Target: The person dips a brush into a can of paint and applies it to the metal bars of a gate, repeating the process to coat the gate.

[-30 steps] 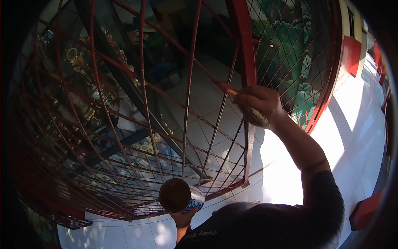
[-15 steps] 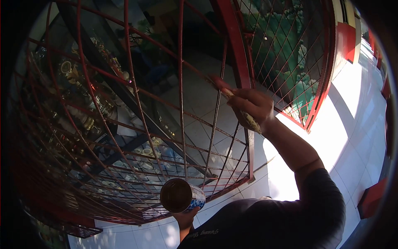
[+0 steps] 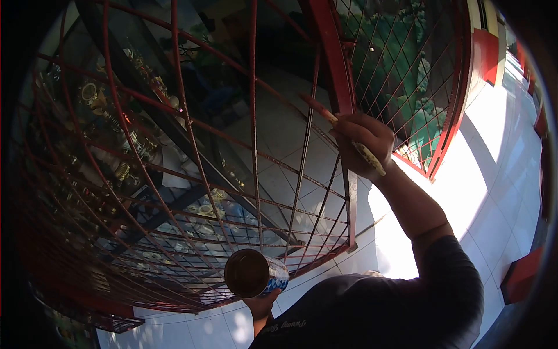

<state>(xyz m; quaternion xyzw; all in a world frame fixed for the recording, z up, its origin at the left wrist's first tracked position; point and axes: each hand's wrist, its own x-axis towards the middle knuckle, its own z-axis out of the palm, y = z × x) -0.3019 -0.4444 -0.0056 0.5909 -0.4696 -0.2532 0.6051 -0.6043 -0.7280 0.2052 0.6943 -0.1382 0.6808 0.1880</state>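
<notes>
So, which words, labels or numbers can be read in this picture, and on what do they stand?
Dark shirt: a short line of pale letters at the lower edge, upside down and too blurred to read.
Can in the left hand: blue and white pattern on its side, no letters legible.
Nothing else bears any text.

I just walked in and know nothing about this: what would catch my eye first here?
The red metal grille fills the left and middle of the view, its bars crossing over glass. At the upper right the right hand holds a paintbrush with its red tip at a bar. Low in the middle, the left hand holds an open paint can.
</notes>
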